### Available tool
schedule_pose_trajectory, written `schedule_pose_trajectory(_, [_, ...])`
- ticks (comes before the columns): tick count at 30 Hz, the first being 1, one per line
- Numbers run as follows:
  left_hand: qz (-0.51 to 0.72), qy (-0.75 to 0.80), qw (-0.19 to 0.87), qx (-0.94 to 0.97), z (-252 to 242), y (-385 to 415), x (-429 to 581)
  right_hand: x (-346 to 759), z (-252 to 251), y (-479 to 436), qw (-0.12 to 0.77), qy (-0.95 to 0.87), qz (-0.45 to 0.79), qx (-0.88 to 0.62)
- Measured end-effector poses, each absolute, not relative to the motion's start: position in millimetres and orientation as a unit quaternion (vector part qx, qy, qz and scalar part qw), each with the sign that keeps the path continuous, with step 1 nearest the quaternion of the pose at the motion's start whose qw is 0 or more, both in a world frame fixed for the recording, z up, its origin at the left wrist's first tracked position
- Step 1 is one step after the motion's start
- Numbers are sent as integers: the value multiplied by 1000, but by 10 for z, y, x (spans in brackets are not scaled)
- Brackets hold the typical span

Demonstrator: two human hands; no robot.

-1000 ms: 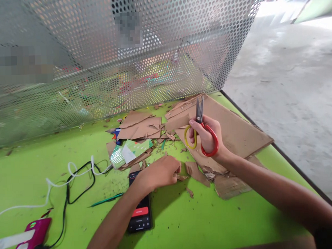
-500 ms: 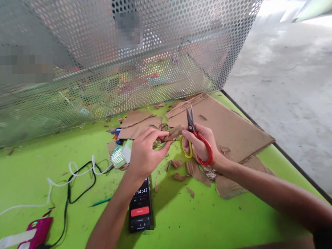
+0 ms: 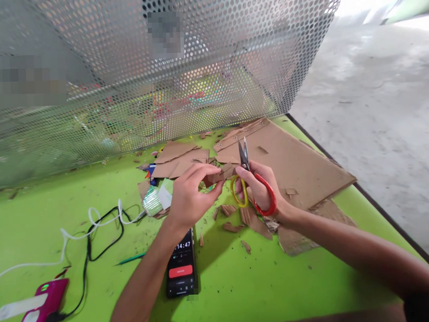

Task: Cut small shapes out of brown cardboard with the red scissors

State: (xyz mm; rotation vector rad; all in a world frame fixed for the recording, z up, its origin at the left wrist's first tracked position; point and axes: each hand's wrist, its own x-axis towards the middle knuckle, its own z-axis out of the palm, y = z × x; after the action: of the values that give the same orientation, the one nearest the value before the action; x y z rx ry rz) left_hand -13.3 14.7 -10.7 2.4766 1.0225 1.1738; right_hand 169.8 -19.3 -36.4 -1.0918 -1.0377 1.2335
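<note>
My left hand point(image 3: 189, 195) pinches a small brown cardboard scrap point(image 3: 224, 172) above the green table point(image 3: 81, 283). My right hand point(image 3: 259, 187) grips scissors point(image 3: 248, 181) with one yellow and one red handle loop, blades pointing up and nearly together beside the scrap. Both hands hover over loose cardboard bits point(image 3: 234, 221). A large cardboard sheet point(image 3: 295, 165) lies just behind and to the right of the scissors.
A phone point(image 3: 181, 268) with a lit screen lies under my left forearm. Black and white cables point(image 3: 93, 231) run left to a pink device point(image 3: 39, 315). More cardboard pieces point(image 3: 179, 160) and green packets point(image 3: 157, 198) lie before a perforated metal screen point(image 3: 144, 79). The table edge point(image 3: 363, 193) borders concrete floor.
My left hand rose from the table with a cardboard scrap and brought it to the scissors. My right hand shifted left toward it. The phone is uncovered.
</note>
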Motion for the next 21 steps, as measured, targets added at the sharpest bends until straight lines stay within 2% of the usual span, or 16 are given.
schedule_pose_trajectory(6, [411,336,97,842,-77,130,-112,1707,-362,-194,565,-452,520,-454])
schedule_pose_trajectory(9, [414,345,125,833,-79,123,-110,1707,-380,-199,575,-445,518,-450])
schedule_pose_trajectory(17, [385,413,492,663,-155,83,-54,1714,-372,-202,583,-454,502,-451])
schedule_pose_trajectory(21, [390,407,547,619,-134,71,-10,1713,-363,-213,580,-459,504,-446])
